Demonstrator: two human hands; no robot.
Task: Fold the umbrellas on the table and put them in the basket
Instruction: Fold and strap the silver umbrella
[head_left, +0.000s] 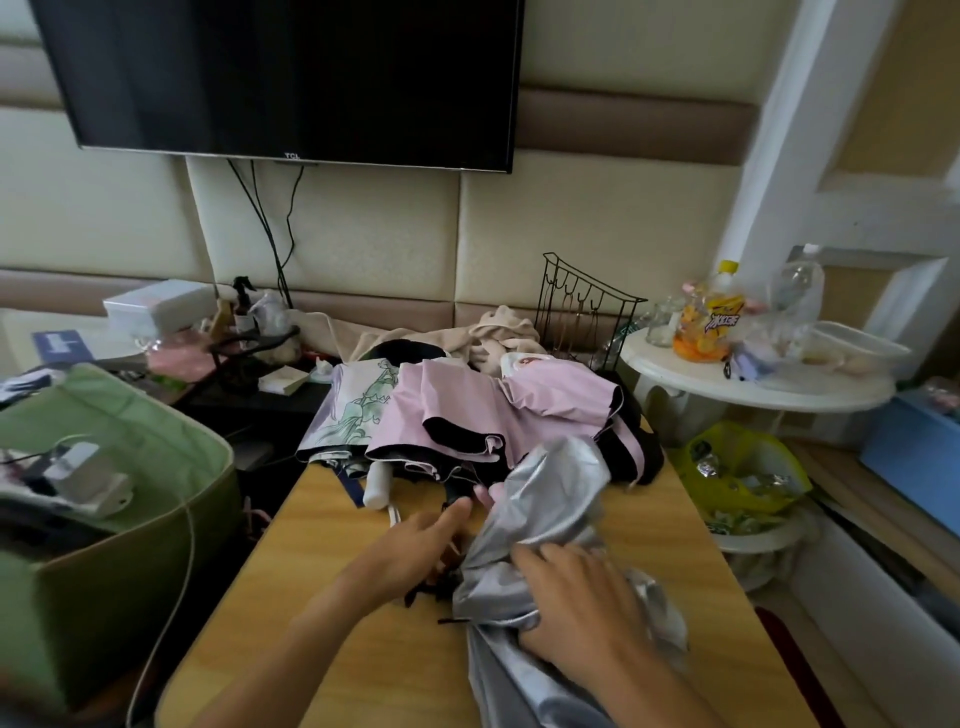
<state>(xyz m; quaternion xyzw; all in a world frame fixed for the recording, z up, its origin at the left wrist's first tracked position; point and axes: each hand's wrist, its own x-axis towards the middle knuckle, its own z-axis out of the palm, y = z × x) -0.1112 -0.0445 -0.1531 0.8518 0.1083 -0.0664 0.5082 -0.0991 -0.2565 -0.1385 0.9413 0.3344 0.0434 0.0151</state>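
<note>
Wooden worktop (332, 540), light grain, its near half taken up by a silver umbrella (550, 514) lying crumpled with its canopy loose and bunched. The right hand (582, 608) lies on top of the silver cloth, fingers bent and pressing into the folds, a loose grip closed on the fabric. The left hand (415, 545) sits just beside it on the left, fingers stretched forward and spread, tips touching the edge of the canopy and the dark ribs beneath; its grip holds nothing firmly that I can see. Behind, at the far end of the worktop, a pink umbrella (467, 410) with black lining lies half collapsed, and touching it on the left a pale umbrella with a green print (358, 410). A white handle (378, 486) sticks out toward the near side from under these two. Left of the worktop stands a green fabric basket (145, 415), open-topped, with a white charger (78, 467) and a cable inside or on its rim; which, I cannot tell. No umbrella shows in it. Dark television (291, 78) on the wall above. Small round white table (753, 384) to the right, carrying a yellow-capped bottle (709, 317).
</note>
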